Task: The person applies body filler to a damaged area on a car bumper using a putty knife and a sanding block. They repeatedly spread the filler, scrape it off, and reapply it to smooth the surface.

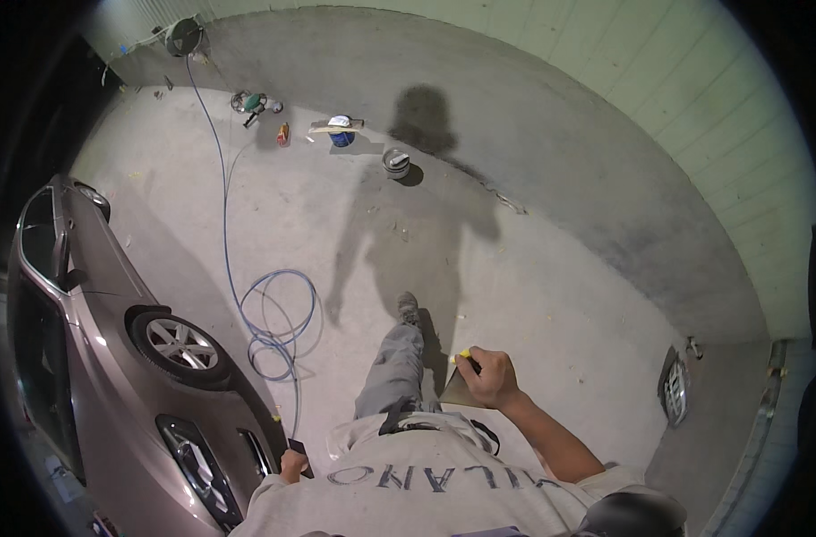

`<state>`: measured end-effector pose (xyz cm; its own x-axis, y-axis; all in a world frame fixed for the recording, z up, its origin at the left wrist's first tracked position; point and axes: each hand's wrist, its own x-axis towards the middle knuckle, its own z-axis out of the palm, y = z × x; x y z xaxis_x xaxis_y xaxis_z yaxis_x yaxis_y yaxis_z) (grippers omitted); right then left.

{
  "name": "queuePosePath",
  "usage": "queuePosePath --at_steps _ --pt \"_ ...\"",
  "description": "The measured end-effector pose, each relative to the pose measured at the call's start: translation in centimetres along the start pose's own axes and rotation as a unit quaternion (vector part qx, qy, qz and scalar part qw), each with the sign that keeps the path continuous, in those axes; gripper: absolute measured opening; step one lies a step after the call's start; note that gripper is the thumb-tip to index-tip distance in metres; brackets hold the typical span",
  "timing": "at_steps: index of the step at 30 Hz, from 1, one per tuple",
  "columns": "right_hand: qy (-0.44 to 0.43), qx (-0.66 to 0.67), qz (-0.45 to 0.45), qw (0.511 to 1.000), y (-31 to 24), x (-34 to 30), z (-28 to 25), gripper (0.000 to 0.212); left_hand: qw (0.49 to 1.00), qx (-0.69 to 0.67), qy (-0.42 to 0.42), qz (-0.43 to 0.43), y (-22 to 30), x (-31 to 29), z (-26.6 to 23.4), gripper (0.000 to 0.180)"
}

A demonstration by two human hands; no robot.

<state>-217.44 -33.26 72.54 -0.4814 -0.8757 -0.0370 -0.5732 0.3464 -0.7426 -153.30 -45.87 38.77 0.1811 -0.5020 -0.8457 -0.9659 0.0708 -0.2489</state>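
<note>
In the head view, the right hand has its grip closed on a broad-bladed scraper, in front of the torso. The left hand's grip is wrapped about a dark flat object near the mauve car. A blue hose lies coiled on the concrete floor; a grey can stands near the wall.
</note>
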Motion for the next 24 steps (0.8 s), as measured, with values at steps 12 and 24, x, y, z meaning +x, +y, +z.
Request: queuePosePath --at_steps 12,24 --pt "-0.126 -0.006 0.040 0.991 6.0 33.3 -3.6 0.034 0.853 -0.270 0.240 0.378 50.4 -4.9 -52.8 0.043" --pt "-0.267 -0.081 0.111 0.954 25.7 75.1 7.2 0.037 0.868 -0.259 0.241 0.347 73.2 9.9 -64.9 0.032"
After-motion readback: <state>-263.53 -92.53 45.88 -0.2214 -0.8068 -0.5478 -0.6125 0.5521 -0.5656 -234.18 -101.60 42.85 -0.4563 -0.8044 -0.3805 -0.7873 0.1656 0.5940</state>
